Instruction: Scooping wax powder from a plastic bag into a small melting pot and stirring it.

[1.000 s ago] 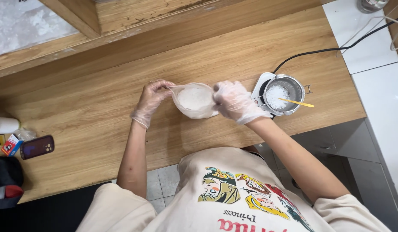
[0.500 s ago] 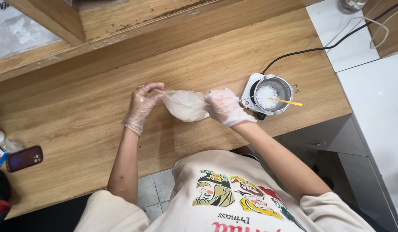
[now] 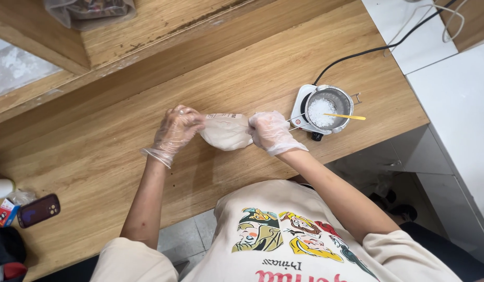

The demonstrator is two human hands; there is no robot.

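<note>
We held the bag (image 3: 226,131) between both gloved hands, just above the table (image 3: 95,156), in front of our chest. Our left hand (image 3: 175,130) had its fingers closed on the bag's left end; our right hand (image 3: 271,130) gripped the right end. Just right of the right hand, a metal pot (image 3: 331,107) of white granules sat on a small white hotplate (image 3: 300,109), a yellow stick (image 3: 346,116) resting across its rim. At the table's left edge lay a dark phone (image 3: 38,210).

- A small craft workshop, by the look of it.
- Long light wooden bench (image 3: 242,68), bare and scuffed.
- Small white electric hotplate (image 3: 303,107) carrying a metal melting pot of white flakes (image 3: 325,108), black power cord (image 3: 357,55) trailing away.
</note>
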